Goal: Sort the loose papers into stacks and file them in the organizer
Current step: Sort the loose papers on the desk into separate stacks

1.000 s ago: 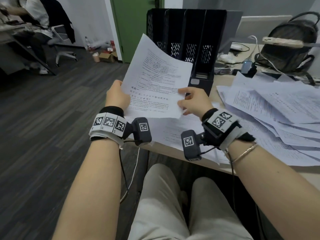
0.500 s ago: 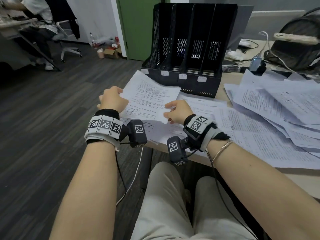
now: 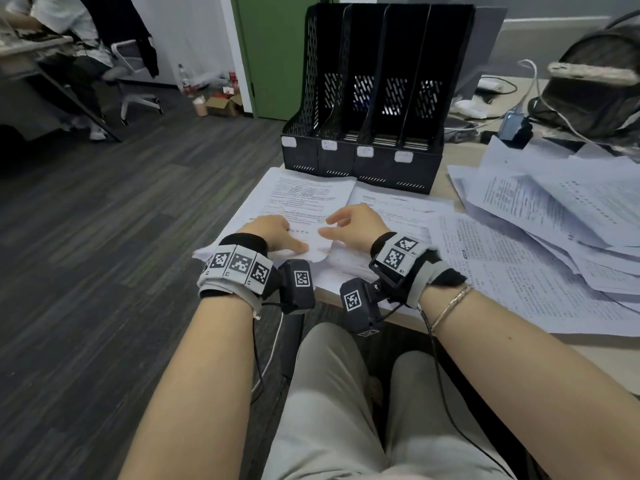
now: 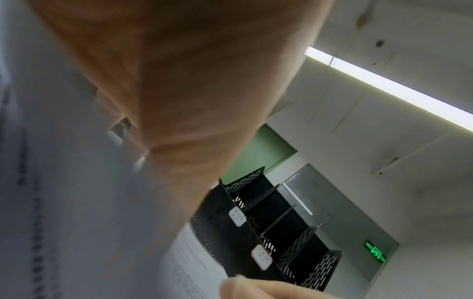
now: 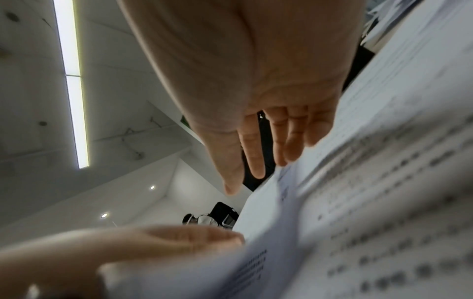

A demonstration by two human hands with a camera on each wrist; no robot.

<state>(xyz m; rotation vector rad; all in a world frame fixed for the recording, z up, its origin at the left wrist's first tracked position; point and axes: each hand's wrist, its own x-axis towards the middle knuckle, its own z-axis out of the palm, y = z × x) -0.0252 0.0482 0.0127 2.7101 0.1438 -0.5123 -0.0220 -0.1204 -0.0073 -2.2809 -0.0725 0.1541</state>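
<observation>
A printed sheet (image 3: 304,195) lies flat on the desk's front left corner, on top of other papers, just in front of the black four-slot organizer (image 3: 363,161). My left hand (image 3: 273,233) rests on its near left part with the thumb stretched flat across the paper; its other fingers are hidden. My right hand (image 3: 356,225) is over the sheet's right edge. The right wrist view shows that hand (image 5: 256,81) flat, with straight fingers holding nothing, just above the sheet (image 5: 358,202). The organizer (image 4: 268,232) has dark slots with white label tabs.
A second sheet stack (image 3: 398,206) lies right of the first. A wide untidy pile of loose papers (image 3: 554,230) covers the desk's right side. A dark bag (image 3: 595,98), cables and a charger sit at the back right. A seated person (image 3: 59,15) and a chair (image 3: 135,74) are far left.
Both hands brought the sheet down from an upright, held position onto the desk's left corner. The right hand's pinch has opened and the left thumb now lies flat on it.
</observation>
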